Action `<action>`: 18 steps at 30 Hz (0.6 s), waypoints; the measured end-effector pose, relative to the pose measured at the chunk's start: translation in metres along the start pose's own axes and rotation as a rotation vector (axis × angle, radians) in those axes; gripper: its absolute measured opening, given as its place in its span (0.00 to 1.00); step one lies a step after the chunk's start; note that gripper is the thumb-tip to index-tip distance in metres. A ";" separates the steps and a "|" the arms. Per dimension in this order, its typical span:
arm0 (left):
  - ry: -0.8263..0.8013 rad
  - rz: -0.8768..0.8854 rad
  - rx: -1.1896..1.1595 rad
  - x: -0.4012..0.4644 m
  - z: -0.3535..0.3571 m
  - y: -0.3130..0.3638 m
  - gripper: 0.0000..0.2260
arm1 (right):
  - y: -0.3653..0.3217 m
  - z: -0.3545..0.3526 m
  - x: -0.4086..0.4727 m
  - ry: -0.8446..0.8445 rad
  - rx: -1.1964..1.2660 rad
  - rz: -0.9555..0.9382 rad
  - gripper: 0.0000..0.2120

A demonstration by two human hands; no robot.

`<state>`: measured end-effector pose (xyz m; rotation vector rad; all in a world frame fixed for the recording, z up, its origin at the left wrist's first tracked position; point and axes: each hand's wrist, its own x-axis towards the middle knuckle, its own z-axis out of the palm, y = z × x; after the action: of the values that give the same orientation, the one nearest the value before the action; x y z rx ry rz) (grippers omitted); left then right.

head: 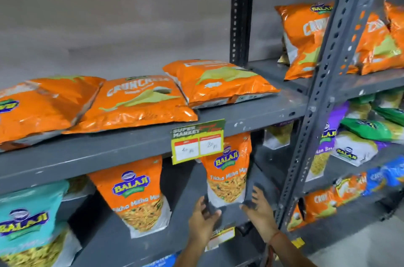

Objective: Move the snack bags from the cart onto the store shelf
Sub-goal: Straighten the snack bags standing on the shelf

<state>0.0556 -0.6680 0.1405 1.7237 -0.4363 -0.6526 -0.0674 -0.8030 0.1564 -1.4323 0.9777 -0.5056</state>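
An orange Balaji Tikha Mitha Mix bag (227,170) stands upright on the lower grey shelf (188,207), just under a price tag. My left hand (203,218) is at its lower left corner and my right hand (260,207) at its lower right corner. Both have their fingers spread beside the bag's base, and neither is wrapped around it. A second orange Tikha Mitha bag (137,196) stands to the left, and a teal Balaji bag (30,223) further left. No cart is in view.
Three orange Crunchex bags (135,103) lie flat on the upper shelf (251,118). A yellow price tag (197,142) hangs from its front edge. A grey perforated upright (314,100) divides off the right bay, which holds orange, green, purple and blue bags.
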 end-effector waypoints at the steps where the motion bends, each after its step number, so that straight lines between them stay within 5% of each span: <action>1: 0.012 -0.003 -0.001 0.006 0.007 -0.001 0.28 | 0.000 -0.003 0.010 -0.065 -0.011 0.022 0.37; 9: 0.146 0.009 0.037 0.022 0.031 0.004 0.23 | 0.014 -0.007 0.056 -0.175 -0.163 -0.020 0.37; 13: 0.138 0.010 0.050 0.023 0.031 0.004 0.23 | 0.020 -0.009 0.062 -0.166 -0.184 -0.093 0.20; 18: 0.154 -0.032 0.008 0.008 0.025 0.010 0.27 | 0.019 -0.001 0.049 -0.042 -0.119 -0.074 0.37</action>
<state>0.0462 -0.6938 0.1446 1.7769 -0.3046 -0.5366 -0.0466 -0.8400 0.1257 -1.5842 0.9370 -0.4764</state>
